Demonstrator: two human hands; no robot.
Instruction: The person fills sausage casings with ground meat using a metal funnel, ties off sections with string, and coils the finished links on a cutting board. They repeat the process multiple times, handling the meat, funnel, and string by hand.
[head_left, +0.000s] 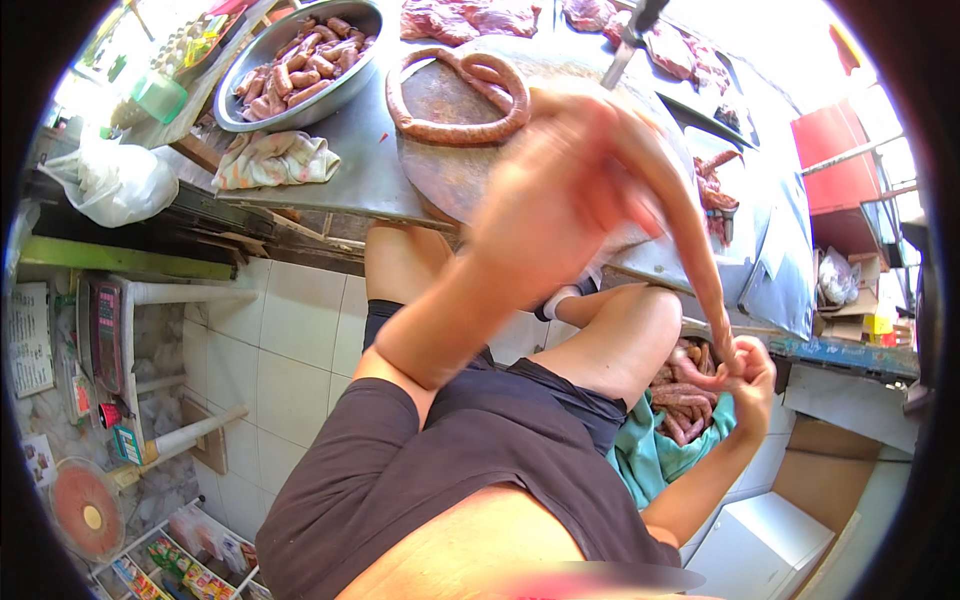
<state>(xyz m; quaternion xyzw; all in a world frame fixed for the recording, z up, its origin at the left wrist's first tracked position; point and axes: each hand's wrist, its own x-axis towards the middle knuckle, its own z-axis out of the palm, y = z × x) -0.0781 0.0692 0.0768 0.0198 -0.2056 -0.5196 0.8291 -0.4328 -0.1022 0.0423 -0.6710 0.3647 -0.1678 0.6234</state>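
Observation:
A long raw sausage rope (692, 225) hangs from the round wooden board down to my right hand. My right hand (745, 375) pinches its lower end with bent fingers, just above a teal cloth-like bag (628, 450) filled with sausage links (684, 402). Over the board's right part, my left hand (570, 190) is smeared by motion beside the upper stretch of the rope. Whether its fingers grip the rope cannot be made out. A looped sausage coil (455, 132) lies on the cutting board (432, 185); its join to the hanging stretch is hidden behind my left hand.
A metal bowl of sausage links (305, 70) stands at the table's far left, near a stained cloth (275, 160). Meat pieces (470, 18) lie beyond the board. Dark meat strips (715, 185) lie to its right. A white plastic bag (115, 180) sits at the left.

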